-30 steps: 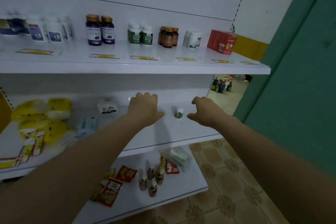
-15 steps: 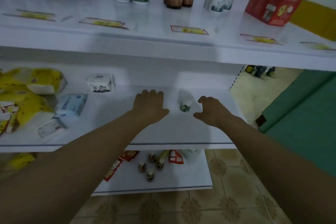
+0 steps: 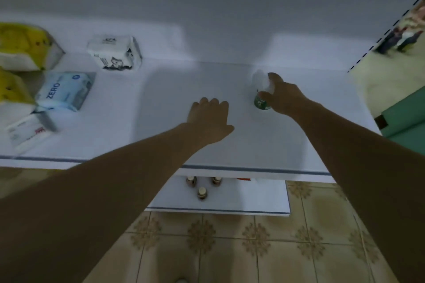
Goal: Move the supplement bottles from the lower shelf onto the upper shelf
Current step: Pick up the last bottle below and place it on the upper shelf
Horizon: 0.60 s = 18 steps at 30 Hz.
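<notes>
Dim, bluish cast; motion blur; wide-angle edge distortion.

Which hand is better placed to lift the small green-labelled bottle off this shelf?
Right. The right hand has its thumb and fingers curled round the bottle. The left hand is spread open over the shelf, apart from the bottle and holding nothing.

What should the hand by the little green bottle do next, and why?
Probably lift it straight up. The right hand has thumb and finger curled round the green-labelled bottle, which stands on the lower shelf, and the task wants it on the upper one.
</notes>
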Tool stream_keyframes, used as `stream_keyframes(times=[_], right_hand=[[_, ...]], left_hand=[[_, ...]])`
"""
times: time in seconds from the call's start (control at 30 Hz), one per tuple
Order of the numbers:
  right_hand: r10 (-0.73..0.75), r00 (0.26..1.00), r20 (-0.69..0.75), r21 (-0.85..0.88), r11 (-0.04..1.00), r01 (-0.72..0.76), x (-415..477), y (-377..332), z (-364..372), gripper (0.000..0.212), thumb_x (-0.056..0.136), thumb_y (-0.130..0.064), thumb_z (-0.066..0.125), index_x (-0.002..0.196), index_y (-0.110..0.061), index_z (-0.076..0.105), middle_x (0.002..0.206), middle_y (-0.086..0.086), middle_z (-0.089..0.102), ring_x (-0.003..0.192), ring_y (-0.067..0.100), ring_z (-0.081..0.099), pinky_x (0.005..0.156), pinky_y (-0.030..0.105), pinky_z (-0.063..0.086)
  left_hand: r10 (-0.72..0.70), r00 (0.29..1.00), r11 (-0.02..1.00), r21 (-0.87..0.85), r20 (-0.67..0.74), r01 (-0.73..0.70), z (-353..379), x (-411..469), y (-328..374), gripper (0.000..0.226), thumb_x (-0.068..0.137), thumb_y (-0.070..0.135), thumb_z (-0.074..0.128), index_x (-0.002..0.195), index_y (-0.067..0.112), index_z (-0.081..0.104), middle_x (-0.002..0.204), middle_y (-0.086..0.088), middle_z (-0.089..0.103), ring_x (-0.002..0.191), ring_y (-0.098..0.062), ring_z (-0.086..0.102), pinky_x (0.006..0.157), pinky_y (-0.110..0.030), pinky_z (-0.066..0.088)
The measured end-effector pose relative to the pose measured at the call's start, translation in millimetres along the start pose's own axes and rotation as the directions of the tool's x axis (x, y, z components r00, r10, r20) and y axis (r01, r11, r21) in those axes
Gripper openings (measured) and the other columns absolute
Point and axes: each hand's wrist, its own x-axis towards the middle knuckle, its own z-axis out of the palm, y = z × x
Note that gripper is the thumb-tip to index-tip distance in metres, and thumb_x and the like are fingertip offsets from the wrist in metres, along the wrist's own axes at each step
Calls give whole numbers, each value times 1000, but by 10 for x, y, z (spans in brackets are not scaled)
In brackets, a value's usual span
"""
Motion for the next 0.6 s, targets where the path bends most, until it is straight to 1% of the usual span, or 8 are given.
stream_keyframes(times=[0.07, 0.13, 0.2, 0.23, 0.3, 0.47, 0.53, 0.6], right_hand=[[-3, 998, -57, 68, 998, 7, 72, 14, 99, 50, 95, -31, 52, 139, -15, 34, 125, 25, 55, 113, 38, 54, 88, 39, 47], [-31, 993, -116, 77, 996, 40, 105, 35, 185, 44, 94, -28, 54, 132, -12, 41, 120, 24, 58, 111, 36, 55, 81, 32, 43], [-49, 990, -132, 84, 995, 61, 83, 54, 222, 41, 93, -27, 55, 129, -11, 44, 118, 23, 59, 110, 35, 55, 77, 28, 38], [-59, 990, -130, 94, 993, 71, 57, 59, 228, 40, 92, -26, 55, 128, -11, 45, 118, 23, 59, 110, 36, 55, 78, 28, 39], [-73, 991, -109, 115, 990, 85, -36, 63, 234, 40, 91, -25, 58, 128, -14, 47, 119, 22, 60, 109, 36, 56, 81, 31, 44], [-111, 994, -22, 160, 981, 113, -420, 83, 261, 43, 88, -24, 61, 128, -16, 47, 118, 22, 59, 104, 35, 59, 81, 34, 49], [-111, 994, 7, 183, 977, 107, -597, 85, 271, 46, 87, -24, 63, 128, -15, 44, 119, 21, 58, 97, 32, 58, 75, 34, 50], [-92, 994, 50, 208, 975, 80, -772, 75, 282, 51, 86, -24, 66, 128, -11, 41, 120, 21, 56, 94, 30, 55, 71, 30, 46]], left_hand=[[4, 1000, 1000, -11, -6, -4, 105, 55, 8, 55, 92, 47, 46, 132, 11, 42, 132, -11, 48, 123, -31, 43, 99, -41, 35], [0, 1000, 1000, -19, -5, 0, 198, 77, 15, 55, 92, 47, 46, 133, 11, 41, 132, -11, 48, 123, -31, 43, 100, -41, 35], [-8, 1000, 1000, -21, -2, 8, 283, 70, 15, 54, 92, 47, 46, 133, 11, 42, 131, -11, 49, 122, -31, 43, 100, -41, 36], [-14, 1000, 1000, -23, 1, 14, 320, 56, 15, 54, 92, 47, 46, 132, 11, 42, 131, -11, 49, 122, -31, 44, 100, -41, 36], [-32, 999, 999, -27, 22, 33, 378, -3, 20, 54, 93, 47, 46, 132, 11, 42, 130, -11, 50, 121, -31, 44, 100, -40, 36], [-84, 994, 996, -30, 74, 86, 399, -280, 37, 54, 93, 47, 46, 134, 12, 42, 132, -10, 49, 123, -30, 43, 102, -39, 34], [-91, 993, 995, -41, 71, 94, 352, -437, 39, 53, 92, 47, 46, 133, 12, 43, 130, -10, 50, 122, -29, 44, 102, -39, 35], [-101, 994, 994, -41, 53, 103, 280, -617, 24, 52, 92, 47, 47, 130, 12, 44, 128, -9, 51, 120, -29, 45, 100, -38, 36]])
